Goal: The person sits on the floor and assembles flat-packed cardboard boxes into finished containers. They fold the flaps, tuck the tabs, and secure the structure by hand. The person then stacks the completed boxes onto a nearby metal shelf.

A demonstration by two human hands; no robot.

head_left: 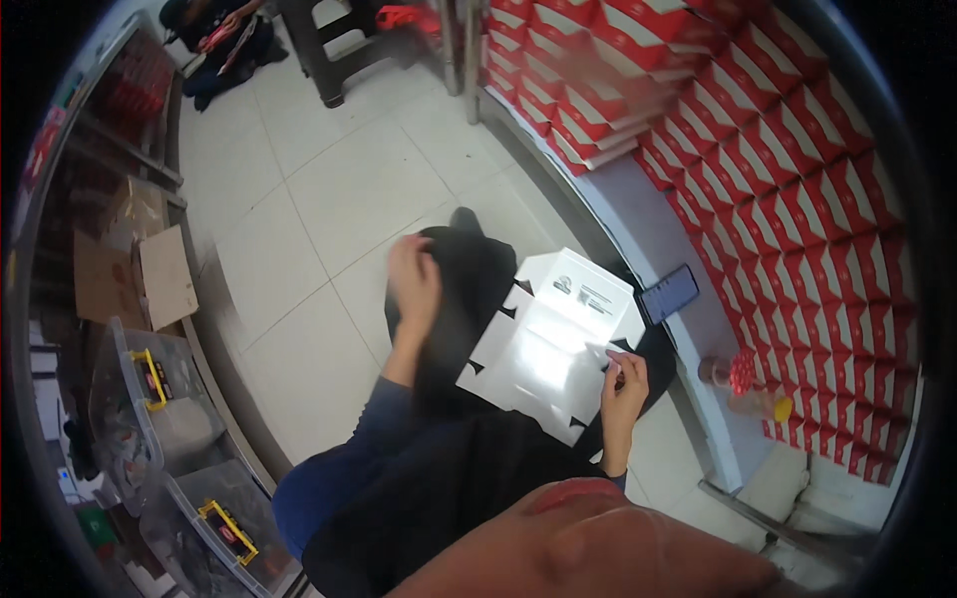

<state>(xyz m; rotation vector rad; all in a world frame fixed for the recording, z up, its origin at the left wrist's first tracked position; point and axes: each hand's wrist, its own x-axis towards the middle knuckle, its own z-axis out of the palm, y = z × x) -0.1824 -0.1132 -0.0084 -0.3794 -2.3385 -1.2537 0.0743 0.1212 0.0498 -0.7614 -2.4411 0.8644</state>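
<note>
A flat white cardboard box blank (pixel 538 359) with slots and flaps lies across my lap, its glossy panel catching the light. Printing and a square code mark its far flap. My right hand (pixel 625 387) pinches the blank's right edge between thumb and curled fingers. Off to the left, my left hand (pixel 414 284) is lifted over my dark-clothed left knee, apart from the blank. Its fingers are loosely stretched, slightly blurred, with nothing seen in them.
Stacked red and white boxes (pixel 797 239) rise on the right. A phone (pixel 670 295) lies on the ledge (pixel 648 239) before them, near a small red-topped jar (pixel 728 373). Clear plastic bins (pixel 214 528) and an open carton (pixel 164 274) stand left. Far off are a dark stool (pixel 334 50) and another person (pixel 224 45).
</note>
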